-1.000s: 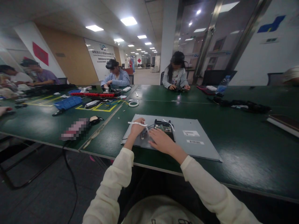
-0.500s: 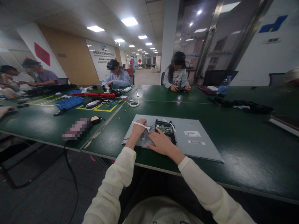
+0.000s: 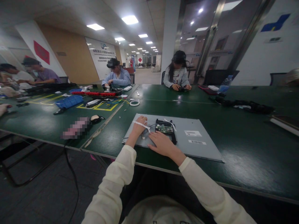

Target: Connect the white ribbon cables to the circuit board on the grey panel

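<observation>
Two hands on grey panel (image 3: 201, 146) lying on green table (image 3: 245, 155): left hand (image 3: 139, 123) pinches white strip (image 3: 141, 125); right hand (image 3: 161, 143) flat, fingers spread, beside circuit board (image 3: 164, 128). Panel's white labels unreadable.

green table (image 3: 245, 146), grey panel (image 3: 198, 149), tape roll (image 3: 134, 102)

Grey panel (image 3: 198, 146) flat on green surface (image 3: 245, 155). Left hand (image 3: 139, 124) on panel, closed on white strip (image 3: 141, 125). Right hand (image 3: 161, 143) lies flat on panel, just beside circuit board (image 3: 164, 128). Co-workers sit opposite.
</observation>
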`<move>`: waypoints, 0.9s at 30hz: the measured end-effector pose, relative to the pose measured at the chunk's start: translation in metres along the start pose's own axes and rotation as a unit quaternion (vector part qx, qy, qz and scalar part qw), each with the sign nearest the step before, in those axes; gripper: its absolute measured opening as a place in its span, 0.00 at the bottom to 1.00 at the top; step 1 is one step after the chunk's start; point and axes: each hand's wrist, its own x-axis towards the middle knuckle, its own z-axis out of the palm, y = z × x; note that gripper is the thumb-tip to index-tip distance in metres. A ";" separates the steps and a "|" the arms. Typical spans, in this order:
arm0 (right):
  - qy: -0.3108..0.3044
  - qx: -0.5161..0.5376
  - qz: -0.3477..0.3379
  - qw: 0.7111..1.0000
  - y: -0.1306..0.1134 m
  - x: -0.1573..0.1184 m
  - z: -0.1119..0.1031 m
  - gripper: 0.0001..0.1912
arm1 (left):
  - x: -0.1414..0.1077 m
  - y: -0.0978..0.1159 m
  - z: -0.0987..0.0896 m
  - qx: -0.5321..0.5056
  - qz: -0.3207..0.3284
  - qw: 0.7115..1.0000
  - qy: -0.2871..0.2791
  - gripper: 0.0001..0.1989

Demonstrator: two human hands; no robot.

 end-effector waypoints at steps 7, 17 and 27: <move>-0.003 0.017 0.004 1.000 -0.001 0.001 -0.003 0.23 | 0.001 0.001 0.001 -0.045 0.001 0.996 -0.073 0.08; 0.002 0.058 0.060 0.997 -0.003 -0.001 -0.018 0.16 | 0.000 0.006 -0.003 0.000 -0.003 0.998 -0.063 0.07; 0.181 0.387 0.241 0.871 0.008 0.013 -0.007 0.17 | -0.001 0.040 -0.011 -0.062 -0.003 0.995 0.075 0.07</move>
